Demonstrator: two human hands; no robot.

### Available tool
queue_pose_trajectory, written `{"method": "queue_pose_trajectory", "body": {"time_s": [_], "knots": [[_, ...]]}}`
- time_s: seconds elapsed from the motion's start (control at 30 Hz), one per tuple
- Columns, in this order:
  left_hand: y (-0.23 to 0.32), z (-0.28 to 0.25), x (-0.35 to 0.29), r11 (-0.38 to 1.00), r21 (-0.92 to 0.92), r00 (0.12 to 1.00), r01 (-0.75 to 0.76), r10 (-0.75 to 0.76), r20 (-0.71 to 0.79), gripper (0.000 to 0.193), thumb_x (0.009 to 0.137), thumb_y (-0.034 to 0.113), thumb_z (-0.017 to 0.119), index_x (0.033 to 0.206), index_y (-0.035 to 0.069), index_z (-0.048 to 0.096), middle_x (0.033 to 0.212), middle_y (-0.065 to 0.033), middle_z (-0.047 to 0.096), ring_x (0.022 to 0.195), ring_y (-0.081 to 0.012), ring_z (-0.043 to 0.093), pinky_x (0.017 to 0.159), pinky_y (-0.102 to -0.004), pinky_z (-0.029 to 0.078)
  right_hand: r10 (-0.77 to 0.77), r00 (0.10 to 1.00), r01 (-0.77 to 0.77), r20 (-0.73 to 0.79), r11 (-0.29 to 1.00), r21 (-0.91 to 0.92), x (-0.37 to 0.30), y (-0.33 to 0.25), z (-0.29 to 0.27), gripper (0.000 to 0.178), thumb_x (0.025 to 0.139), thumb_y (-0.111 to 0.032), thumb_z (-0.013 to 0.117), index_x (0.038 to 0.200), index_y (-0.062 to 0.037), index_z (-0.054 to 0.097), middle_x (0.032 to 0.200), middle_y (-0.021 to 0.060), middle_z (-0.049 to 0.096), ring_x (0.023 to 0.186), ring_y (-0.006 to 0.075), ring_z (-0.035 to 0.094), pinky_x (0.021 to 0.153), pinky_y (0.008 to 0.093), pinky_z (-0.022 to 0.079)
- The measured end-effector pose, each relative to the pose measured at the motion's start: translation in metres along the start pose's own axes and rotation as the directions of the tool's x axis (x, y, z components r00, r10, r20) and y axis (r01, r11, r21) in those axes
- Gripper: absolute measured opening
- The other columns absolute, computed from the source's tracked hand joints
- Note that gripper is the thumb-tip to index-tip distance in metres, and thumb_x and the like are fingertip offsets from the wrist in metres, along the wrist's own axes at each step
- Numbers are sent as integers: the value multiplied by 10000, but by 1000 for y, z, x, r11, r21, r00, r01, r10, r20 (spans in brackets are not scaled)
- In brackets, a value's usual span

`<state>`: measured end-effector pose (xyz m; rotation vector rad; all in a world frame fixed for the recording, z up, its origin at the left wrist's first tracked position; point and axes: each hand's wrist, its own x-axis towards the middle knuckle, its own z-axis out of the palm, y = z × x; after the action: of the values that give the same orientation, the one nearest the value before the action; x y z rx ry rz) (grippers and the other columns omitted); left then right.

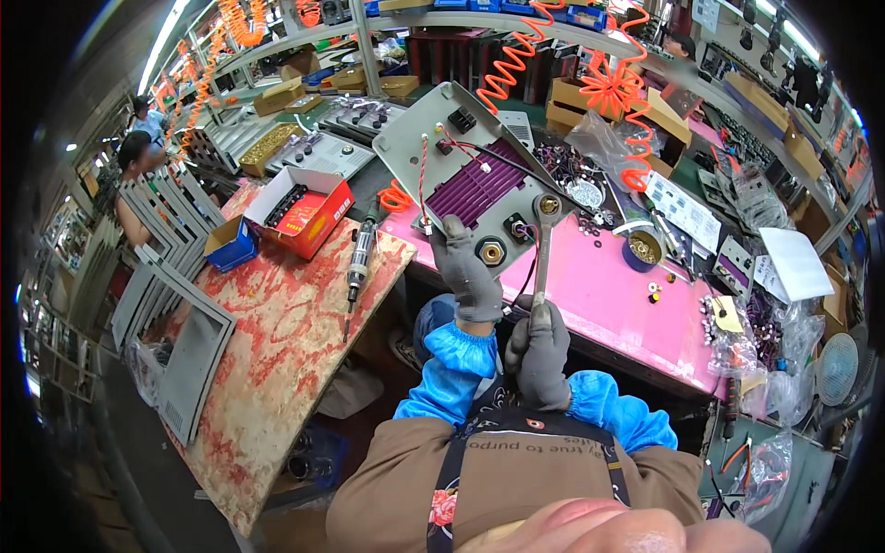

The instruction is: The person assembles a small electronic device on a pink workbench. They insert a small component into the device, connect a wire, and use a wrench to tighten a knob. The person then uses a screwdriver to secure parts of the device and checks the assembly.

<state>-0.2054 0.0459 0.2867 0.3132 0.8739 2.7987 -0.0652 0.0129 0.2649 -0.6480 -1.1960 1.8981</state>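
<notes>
Right fingers (544, 319) wrap the wrench (544, 263) — left fingers (454, 241) grip the grey panel (516, 199) at its edge.

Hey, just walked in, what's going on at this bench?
The person's gloved left hand holds the lower edge of a gray panel with purple slats, while the right hand grips a wrench, its ring end around a brass-colored fitting at the panel's corner. A driver tool lies on the red-patched table.
</notes>
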Motion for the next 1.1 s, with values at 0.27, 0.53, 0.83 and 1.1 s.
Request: {"method": "queue_pose_trajectory", "body": {"time_s": [0.27,0.53,0.83,1.1], "knots": [[-22,18,-24,998,57,999,32,-30,-35,396,1005,369,560,1185,27,475,1049,-79,562,911,-176,585,766,-315,539,54,997,-52,-48,998,43,2,-1,-17,380,1066,-387,375,1133,-50,538,573,-12,391,394,84,350,352,249,291],[-30,27,-30,997,34,998,67,-67,-6,399,1005,372,556,1200,36,463,1031,-71,547,896,-172,590,754,-315,550,53,998,-48,-45,995,91,2,-5,-24,379,1068,-382,367,1139,-54,542,571,-19,384,398,72,352,355,243,287],[-30,8,-22,991,78,993,111,-108,-39,403,998,404,548,1229,78,489,1071,-87,569,903,-195,625,725,-334,580,97,991,-92,-90,994,52,-3,-8,-7,398,1066,-370,395,1106,-21,582,556,-7,419,401,76,376,384,244,307],[-36,3,-32,967,243,996,82,-75,-38,591,1001,441,532,1394,22,392,1220,-129,524,1029,-234,561,831,-341,518,-111,993,100,-36,967,-235,14,0,-80,290,1030,-296,533,1055,-27,637,558,-30,485,459,39,424,428,244,317]]}}
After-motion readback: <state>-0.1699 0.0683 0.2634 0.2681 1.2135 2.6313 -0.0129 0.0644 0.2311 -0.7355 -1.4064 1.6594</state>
